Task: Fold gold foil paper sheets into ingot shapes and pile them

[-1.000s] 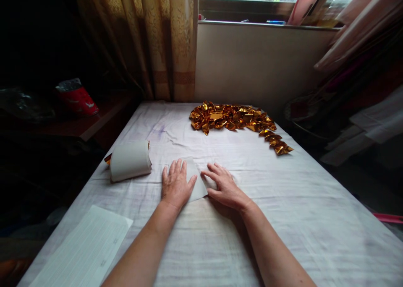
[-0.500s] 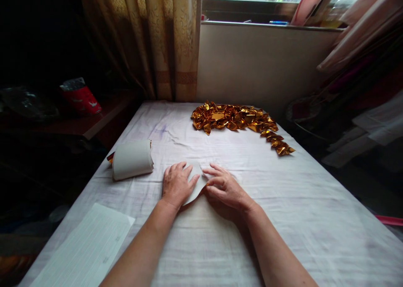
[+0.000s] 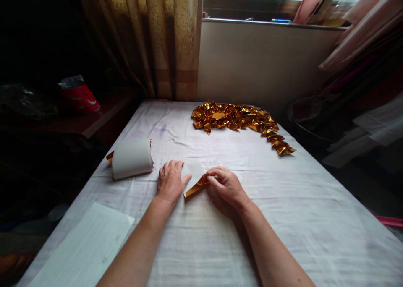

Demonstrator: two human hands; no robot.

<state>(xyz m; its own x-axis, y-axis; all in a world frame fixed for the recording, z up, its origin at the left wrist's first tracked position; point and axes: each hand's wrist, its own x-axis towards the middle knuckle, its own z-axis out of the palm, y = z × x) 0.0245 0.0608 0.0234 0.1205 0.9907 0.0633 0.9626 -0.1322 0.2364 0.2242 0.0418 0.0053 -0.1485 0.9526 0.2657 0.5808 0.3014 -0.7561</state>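
A small sheet of foil paper [image 3: 194, 171], white on the upper side and gold underneath, lies on the table in front of me. Its near right edge is folded over, so a narrow gold strip shows. My right hand [image 3: 225, 186] pinches the end of that strip between thumb and fingertips. Flat against the table at the sheet's left edge rests my left hand [image 3: 171, 180], thumb spread toward the paper. To the left stands a curled stack of white-backed foil sheets [image 3: 132, 160], gold at its far left end. A pile of folded gold foil pieces [image 3: 233, 117] lies at the back.
A white cloth covers the table [image 3: 283, 220]. Lined paper [image 3: 85, 245] lies at the near left. A red container [image 3: 80, 98] stands on a dark side table. Behind are a gold curtain [image 3: 157, 39] and a window sill; clothes hang at the right.
The sheet's near right edge has been turned up, showing gold. My left hand has shifted slightly left and its fingers are closer together; my right fingers have drawn into a tighter pinch.
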